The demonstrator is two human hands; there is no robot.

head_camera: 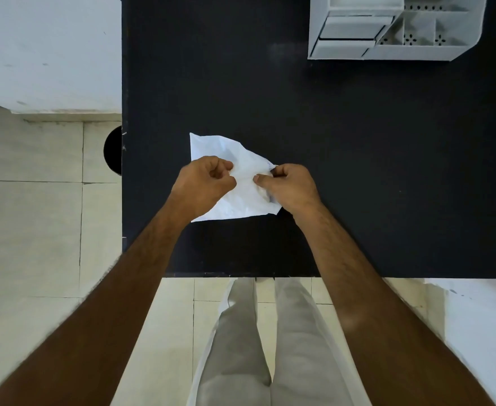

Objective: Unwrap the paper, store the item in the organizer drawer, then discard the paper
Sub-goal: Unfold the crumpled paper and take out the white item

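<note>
A crumpled white paper (226, 153) lies partly spread on the black table (358, 156), near its front left part. My left hand (203, 183) pinches the paper's left side and my right hand (290, 186) pinches its right side, thumbs facing each other over the middle. The wrapped item is hidden inside the folds. A white organizer (393, 27) with two drawers on its left and open compartments on its right stands at the table's far right. Both drawers look closed.
A round black bin (113, 150) shows on the tiled floor just past the table's left edge. My legs in light trousers stand at the front edge. A white surface lies at the lower right.
</note>
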